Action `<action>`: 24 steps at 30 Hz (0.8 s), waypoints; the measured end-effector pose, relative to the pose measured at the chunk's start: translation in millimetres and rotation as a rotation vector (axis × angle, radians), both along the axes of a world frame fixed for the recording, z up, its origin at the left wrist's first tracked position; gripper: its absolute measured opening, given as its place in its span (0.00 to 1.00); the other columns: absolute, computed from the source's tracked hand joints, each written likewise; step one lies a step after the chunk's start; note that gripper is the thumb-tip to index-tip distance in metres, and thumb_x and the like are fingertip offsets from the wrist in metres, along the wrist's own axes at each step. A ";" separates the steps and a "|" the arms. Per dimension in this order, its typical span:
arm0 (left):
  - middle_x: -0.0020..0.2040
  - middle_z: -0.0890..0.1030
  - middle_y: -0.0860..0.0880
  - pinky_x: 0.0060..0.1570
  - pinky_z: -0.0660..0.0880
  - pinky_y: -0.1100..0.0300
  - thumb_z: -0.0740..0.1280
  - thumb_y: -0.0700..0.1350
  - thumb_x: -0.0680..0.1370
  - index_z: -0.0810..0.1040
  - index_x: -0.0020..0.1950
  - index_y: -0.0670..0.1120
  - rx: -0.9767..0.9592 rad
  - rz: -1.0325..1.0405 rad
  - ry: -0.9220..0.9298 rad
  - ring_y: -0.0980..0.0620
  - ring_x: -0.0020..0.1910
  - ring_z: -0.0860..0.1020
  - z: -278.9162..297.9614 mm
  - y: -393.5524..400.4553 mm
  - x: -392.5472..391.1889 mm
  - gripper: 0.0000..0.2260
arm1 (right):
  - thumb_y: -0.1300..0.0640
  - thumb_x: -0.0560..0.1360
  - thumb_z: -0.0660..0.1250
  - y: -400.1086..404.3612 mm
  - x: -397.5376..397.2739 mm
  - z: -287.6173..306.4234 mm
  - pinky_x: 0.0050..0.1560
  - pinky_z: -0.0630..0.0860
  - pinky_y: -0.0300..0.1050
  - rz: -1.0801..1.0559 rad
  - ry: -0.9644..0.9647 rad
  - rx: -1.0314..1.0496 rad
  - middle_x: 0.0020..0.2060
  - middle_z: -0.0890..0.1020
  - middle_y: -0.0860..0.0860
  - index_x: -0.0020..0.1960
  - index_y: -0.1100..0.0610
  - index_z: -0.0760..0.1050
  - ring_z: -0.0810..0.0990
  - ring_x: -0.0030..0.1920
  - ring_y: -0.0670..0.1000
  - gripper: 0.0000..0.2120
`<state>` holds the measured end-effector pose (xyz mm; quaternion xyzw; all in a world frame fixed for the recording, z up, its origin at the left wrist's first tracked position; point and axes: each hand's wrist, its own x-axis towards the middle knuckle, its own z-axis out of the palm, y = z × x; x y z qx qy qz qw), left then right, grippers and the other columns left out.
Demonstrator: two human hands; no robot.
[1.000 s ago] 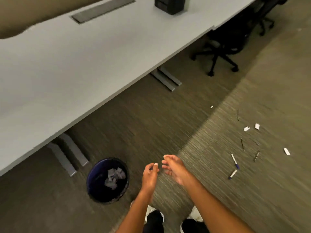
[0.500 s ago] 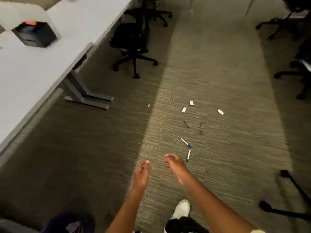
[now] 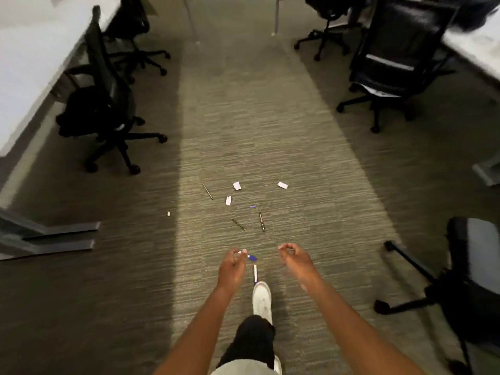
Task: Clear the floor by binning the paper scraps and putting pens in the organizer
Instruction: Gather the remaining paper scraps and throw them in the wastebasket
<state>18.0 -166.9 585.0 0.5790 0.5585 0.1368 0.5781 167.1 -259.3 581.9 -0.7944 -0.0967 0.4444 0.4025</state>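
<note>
Litter lies on the light carpet strip ahead of me. White paper scraps (image 3: 237, 185), (image 3: 282, 185), (image 3: 228, 200) lie at the far side, and a tiny scrap (image 3: 168, 213) sits off to the left. Thin dark pens (image 3: 207, 191), (image 3: 238, 224), a brown pen (image 3: 262, 221) and a blue cap (image 3: 253, 206) lie among them. Two white-and-blue pens (image 3: 251, 257), (image 3: 255, 273) lie nearest, just past my shoe. My left hand (image 3: 232, 266) hangs in the air, overlapping one of these pens in view. My right hand (image 3: 295, 258) is beside it. Both are loosely curled and hold nothing. Bin and organizer are out of view.
A white desk (image 3: 27, 63) with grey feet (image 3: 48, 234) runs along the left, with black office chairs (image 3: 108, 104) beside it. More chairs stand at the right (image 3: 400, 63) and near right (image 3: 460, 266). My white shoe (image 3: 262, 299) is on the carpet.
The view has swung away from the bin and desk toward the aisle. I have stepped closer to the litter, and my hands have moved apart.
</note>
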 end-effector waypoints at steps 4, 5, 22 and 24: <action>0.41 0.77 0.48 0.38 0.70 0.64 0.63 0.47 0.80 0.74 0.59 0.41 0.007 -0.087 -0.004 0.51 0.40 0.74 -5.9 37.5 70.4 0.12 | 0.50 0.77 0.64 24.5 66.4 1.8 0.55 0.77 0.51 -0.026 0.005 0.029 0.51 0.82 0.49 0.52 0.49 0.77 0.80 0.52 0.52 0.06; 0.38 0.76 0.50 0.37 0.69 0.64 0.63 0.47 0.80 0.74 0.58 0.41 0.004 -0.090 -0.010 0.52 0.38 0.73 -9.8 50.5 89.5 0.11 | 0.50 0.77 0.64 36.0 86.3 1.3 0.57 0.77 0.53 -0.031 -0.006 0.033 0.51 0.81 0.49 0.54 0.51 0.76 0.80 0.52 0.52 0.08; 0.33 0.74 0.51 0.26 0.66 0.72 0.64 0.43 0.79 0.75 0.48 0.45 -0.023 0.174 -0.013 0.60 0.26 0.71 -16.5 296.7 274.0 0.02 | 0.51 0.77 0.64 315.1 317.5 8.3 0.42 0.74 0.47 0.163 -0.019 -0.003 0.42 0.81 0.49 0.46 0.47 0.76 0.78 0.42 0.51 0.03; 0.33 0.74 0.50 0.27 0.66 0.69 0.64 0.42 0.79 0.74 0.44 0.47 -0.029 0.231 -0.025 0.60 0.27 0.70 -20.2 321.7 283.0 0.04 | 0.52 0.76 0.65 347.8 333.2 1.5 0.39 0.72 0.44 0.202 -0.016 -0.016 0.42 0.81 0.51 0.48 0.49 0.77 0.77 0.41 0.52 0.03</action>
